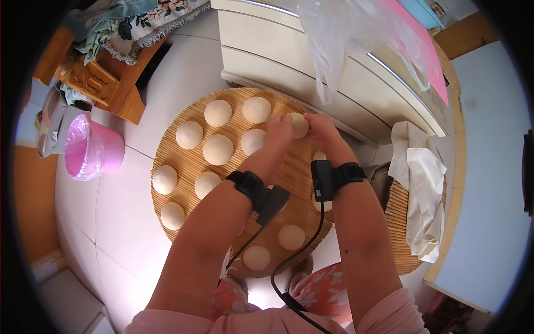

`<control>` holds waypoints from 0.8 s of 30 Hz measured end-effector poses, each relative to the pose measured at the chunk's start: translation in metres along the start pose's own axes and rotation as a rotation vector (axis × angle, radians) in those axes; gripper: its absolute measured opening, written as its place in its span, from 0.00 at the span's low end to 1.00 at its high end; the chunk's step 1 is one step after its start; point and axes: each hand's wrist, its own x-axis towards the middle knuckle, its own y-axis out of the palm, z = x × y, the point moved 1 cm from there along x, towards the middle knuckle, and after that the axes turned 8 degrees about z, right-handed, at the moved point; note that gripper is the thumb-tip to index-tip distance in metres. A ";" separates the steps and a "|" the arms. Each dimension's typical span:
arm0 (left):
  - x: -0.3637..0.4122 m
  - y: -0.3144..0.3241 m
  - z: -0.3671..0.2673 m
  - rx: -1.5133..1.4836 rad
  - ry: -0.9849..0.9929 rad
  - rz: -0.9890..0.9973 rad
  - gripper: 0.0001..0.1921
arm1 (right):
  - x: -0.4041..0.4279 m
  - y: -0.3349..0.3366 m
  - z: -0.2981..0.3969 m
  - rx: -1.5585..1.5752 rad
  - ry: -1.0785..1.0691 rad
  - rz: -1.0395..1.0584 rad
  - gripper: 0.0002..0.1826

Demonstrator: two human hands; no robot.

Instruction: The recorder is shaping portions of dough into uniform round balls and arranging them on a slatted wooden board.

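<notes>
Near the far right edge of a round reed tray (288, 167), a pale round dough bun (298, 126) sits between my two hands. My left hand (279, 131) grips its left side, while my right hand (322, 128) has the fingers on its right side. Whether the bun touches the tray cannot be seen. Several similar buns lie spaced apart on the reeds, among them a far bun (256, 110), a middle bun (218, 149) and a near bun (256, 258). My forearms, each with a black strapped device, partly cover others.
Beyond the tray stands a cream drawer cabinet (267, 54), with a clear plastic bag (329, 50) hanging over its front. White cloth (425, 200) drapes over another reed mat (398, 229) at right. A pink lined bin (104, 146) and wooden furniture (125, 96) are at left. A black cable (300, 246) runs towards my lap.
</notes>
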 end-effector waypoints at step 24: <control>0.051 0.008 0.033 0.151 -0.003 0.023 0.15 | -0.002 0.020 0.006 -0.274 -0.133 -0.107 0.22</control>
